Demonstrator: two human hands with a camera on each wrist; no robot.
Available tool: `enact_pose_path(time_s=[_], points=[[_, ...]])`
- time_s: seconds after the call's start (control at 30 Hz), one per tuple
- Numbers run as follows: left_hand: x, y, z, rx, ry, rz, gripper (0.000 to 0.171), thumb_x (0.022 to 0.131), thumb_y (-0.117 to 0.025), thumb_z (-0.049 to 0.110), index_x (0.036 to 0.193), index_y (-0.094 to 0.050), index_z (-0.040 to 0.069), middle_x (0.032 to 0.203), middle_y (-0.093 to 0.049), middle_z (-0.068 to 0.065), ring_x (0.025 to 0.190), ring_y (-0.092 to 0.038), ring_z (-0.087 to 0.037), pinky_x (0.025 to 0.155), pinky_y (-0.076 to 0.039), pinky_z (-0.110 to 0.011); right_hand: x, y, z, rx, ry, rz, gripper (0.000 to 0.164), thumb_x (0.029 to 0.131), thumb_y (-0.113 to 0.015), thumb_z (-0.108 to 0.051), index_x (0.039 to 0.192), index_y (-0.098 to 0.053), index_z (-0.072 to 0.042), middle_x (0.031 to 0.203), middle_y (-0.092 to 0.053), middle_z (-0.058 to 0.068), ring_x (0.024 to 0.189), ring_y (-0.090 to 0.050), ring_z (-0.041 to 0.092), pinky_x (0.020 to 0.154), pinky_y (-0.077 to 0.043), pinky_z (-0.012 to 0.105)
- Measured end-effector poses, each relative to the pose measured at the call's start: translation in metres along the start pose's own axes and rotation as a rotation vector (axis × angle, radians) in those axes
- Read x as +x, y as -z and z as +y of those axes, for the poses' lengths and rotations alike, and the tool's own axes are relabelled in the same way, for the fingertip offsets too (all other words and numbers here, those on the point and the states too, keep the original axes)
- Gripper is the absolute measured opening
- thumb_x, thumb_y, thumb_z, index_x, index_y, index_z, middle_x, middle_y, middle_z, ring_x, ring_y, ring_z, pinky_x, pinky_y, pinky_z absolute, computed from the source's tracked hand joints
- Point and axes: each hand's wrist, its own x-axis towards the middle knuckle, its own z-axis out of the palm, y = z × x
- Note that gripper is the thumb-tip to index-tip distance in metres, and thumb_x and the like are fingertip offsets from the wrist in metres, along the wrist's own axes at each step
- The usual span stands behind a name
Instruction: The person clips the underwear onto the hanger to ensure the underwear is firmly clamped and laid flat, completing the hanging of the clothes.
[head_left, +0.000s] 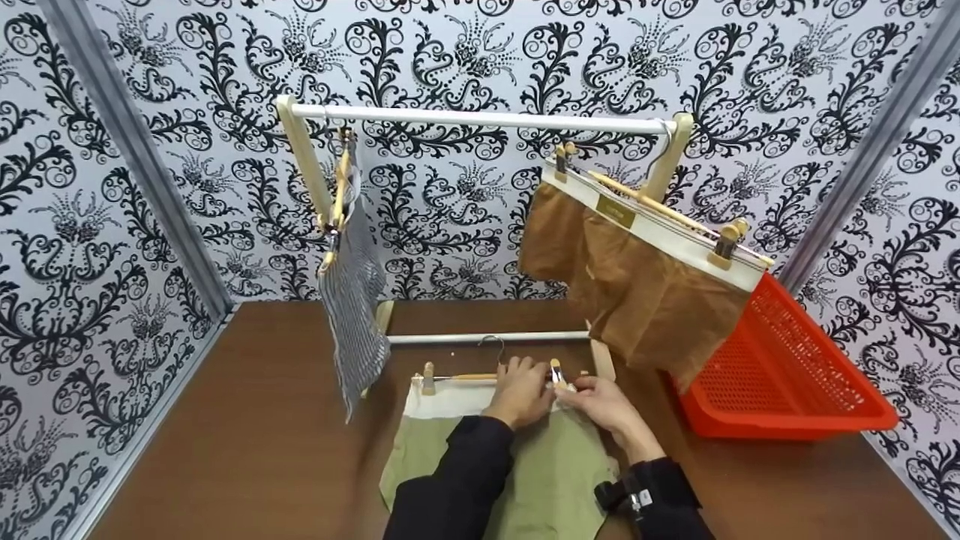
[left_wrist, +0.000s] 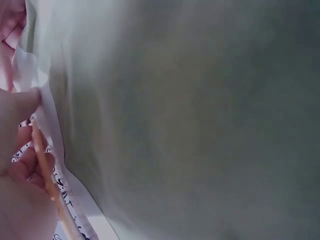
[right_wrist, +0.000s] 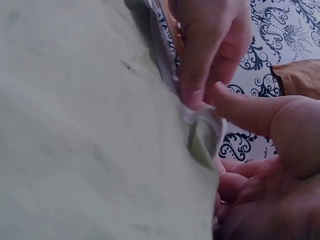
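Green shorts (head_left: 559,465) with a white waistband (head_left: 450,401) lie flat on the table, partly covered by my forearms. A wooden clip hanger (head_left: 472,376) runs along the waistband, its left clip (head_left: 428,379) on the fabric. The right clip (head_left: 556,373) stands upright between my hands. My left hand (head_left: 519,390) pinches the waistband beside this clip; in the left wrist view its fingers lie by the hanger bar (left_wrist: 47,172). With thumb and fingers, my right hand (head_left: 604,405) holds the waistband's right corner (right_wrist: 212,117), which is folded over.
A white-railed wooden rack (head_left: 480,116) stands behind. Striped cloth (head_left: 356,300) hangs at its left, brown shorts (head_left: 637,277) at its right. A red plastic basket (head_left: 795,375) sits on the right side of the brown table (head_left: 247,420). Patterned walls surround it.
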Motion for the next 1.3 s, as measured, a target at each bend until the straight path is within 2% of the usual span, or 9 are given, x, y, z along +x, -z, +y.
enact_pose_path(time_s=[0.17, 0.33, 0.53, 0.67, 0.77, 0.9, 1.07, 1.2, 1.3], points=[[0.002, -0.002, -0.007, -0.087, -0.062, 0.113, 0.032, 0.093, -0.064, 0.027, 0.119, -0.069, 0.01, 0.106, -0.062, -0.005, 0.104, -0.052, -0.026, 0.089, -0.038, -0.044, 0.001, 0.003, -0.002, -0.002, -0.027, -0.008, 0.056, 0.096, -0.071, -0.035, 0.124, -0.058, 0.013, 0.104, -0.069, 0.014, 0.092, -0.063, 0.023, 0.079, -0.051, 0.034], [0.004, 0.003, -0.01, -0.176, -0.077, 0.113, 0.039, 0.095, -0.066, 0.031, 0.126, -0.067, 0.008, 0.11, -0.063, -0.004, 0.104, -0.051, -0.022, 0.091, -0.037, -0.041, 0.003, 0.007, -0.003, 0.014, -0.045, -0.024, 0.058, 0.096, -0.068, -0.044, 0.12, -0.065, 0.009, 0.111, -0.066, 0.011, 0.098, -0.06, 0.022, 0.084, -0.048, 0.035], [0.003, 0.005, -0.011, -0.245, -0.078, 0.096, 0.04, 0.095, -0.067, 0.029, 0.129, -0.067, 0.008, 0.111, -0.063, -0.003, 0.105, -0.05, -0.02, 0.093, -0.035, -0.04, 0.005, 0.012, -0.004, 0.191, -0.01, -0.118, 0.04, 0.1, -0.067, -0.03, 0.117, -0.067, 0.007, 0.094, -0.065, 0.0, 0.084, -0.058, 0.013, 0.071, -0.046, 0.025], [0.003, 0.006, -0.011, -0.275, -0.082, 0.093, 0.04, 0.094, -0.067, 0.028, 0.129, -0.067, 0.008, 0.112, -0.064, -0.003, 0.105, -0.05, -0.02, 0.094, -0.035, -0.04, 0.005, 0.014, -0.001, 0.375, 0.009, -0.173, 0.037, 0.1, -0.065, -0.015, 0.126, -0.061, 0.011, 0.102, -0.07, 0.001, 0.089, -0.061, 0.01, 0.075, -0.049, 0.022], [0.003, 0.008, -0.011, -0.305, -0.082, 0.088, 0.041, 0.093, -0.067, 0.027, 0.129, -0.067, 0.007, 0.114, -0.064, -0.003, 0.107, -0.05, -0.021, 0.096, -0.035, -0.04, 0.005, 0.016, 0.001, 0.459, 0.021, -0.205, 0.036, 0.1, -0.063, -0.007, 0.129, -0.057, 0.014, 0.104, -0.07, 0.003, 0.092, -0.063, 0.01, 0.077, -0.05, 0.021], [0.003, 0.013, -0.01, -0.35, -0.07, 0.076, 0.044, 0.09, -0.069, 0.028, 0.129, -0.066, 0.006, 0.115, -0.064, -0.004, 0.108, -0.051, -0.021, 0.097, -0.034, -0.041, 0.005, 0.02, 0.004, 0.469, 0.034, -0.209, 0.038, 0.1, -0.062, -0.003, 0.131, -0.054, 0.016, 0.103, -0.069, 0.005, 0.089, -0.062, 0.012, 0.074, -0.05, 0.021], [0.005, 0.019, -0.007, -0.374, -0.002, 0.057, 0.048, 0.084, -0.069, 0.028, 0.127, -0.068, 0.007, 0.113, -0.067, -0.003, 0.105, -0.052, -0.02, 0.093, -0.035, -0.04, 0.005, 0.022, 0.004, 0.476, 0.046, -0.212, 0.052, 0.1, -0.057, 0.003, 0.143, -0.035, 0.021, 0.116, -0.067, 0.011, 0.098, -0.064, 0.015, 0.082, -0.054, 0.025], [0.007, 0.022, -0.004, -0.411, 0.056, 0.043, 0.043, 0.097, -0.058, 0.04, 0.123, -0.072, 0.009, 0.111, -0.069, -0.004, 0.104, -0.055, -0.021, 0.092, -0.036, -0.042, 0.004, 0.02, 0.0, 0.508, 0.04, -0.243, 0.058, 0.097, -0.054, 0.009, 0.147, -0.027, 0.02, 0.123, -0.065, 0.013, 0.1, -0.064, 0.014, 0.082, -0.054, 0.025], [0.007, 0.022, -0.004, -0.43, 0.083, 0.029, 0.045, 0.104, -0.05, 0.044, 0.119, -0.074, 0.01, 0.113, -0.07, -0.004, 0.106, -0.056, -0.022, 0.093, -0.035, -0.044, 0.002, 0.017, -0.003, 0.527, 0.017, -0.247, 0.053, 0.094, -0.054, 0.011, 0.144, -0.037, 0.017, 0.117, -0.067, 0.01, 0.093, -0.063, 0.012, 0.073, -0.052, 0.021]])
